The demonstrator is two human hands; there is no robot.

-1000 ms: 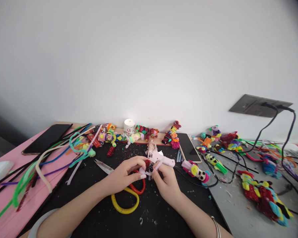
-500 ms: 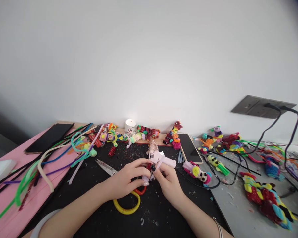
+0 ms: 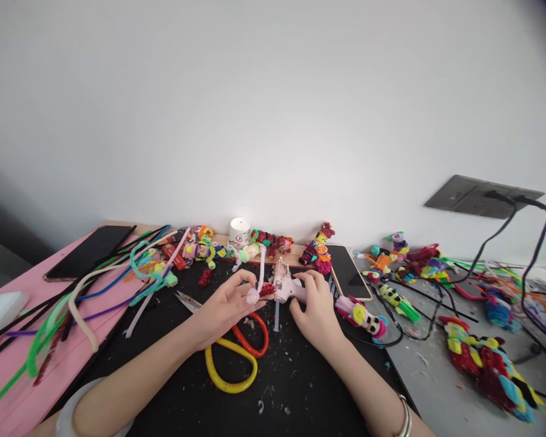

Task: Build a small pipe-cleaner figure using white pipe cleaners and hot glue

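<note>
My left hand (image 3: pixel 225 308) pinches a small pipe-cleaner piece, with a dark red sparkly part (image 3: pixel 267 289) and a coiled lilac end (image 3: pixel 253 297) whose tail stands up. Just to the right lies a pale pink hot glue gun (image 3: pixel 283 287), its nozzle end pointing toward the wall. A translucent glue stick (image 3: pixel 276 317) pokes out of its near end. My right hand (image 3: pixel 316 306) has its fingers and thumb around the gun's handle. Scissors with red and yellow handles (image 3: pixel 232 383) lie on the black mat under my left wrist, blades partly hidden.
Loose pipe cleaners (image 3: pixel 79 303) spread over the pink surface at left, near a dark phone (image 3: pixel 88 252). A paper cup (image 3: pixel 239 232) and several pipe-cleaner figures (image 3: pixel 316 246) line the wall. Another phone (image 3: pixel 348 273), more figures (image 3: pixel 482 364) and black cables (image 3: pixel 477 246) are at right.
My hands have moved apart. The left now holds the red and lilac piece to the left, its lilac tail upright; the right has moved from the piece onto the glue gun's handle.
</note>
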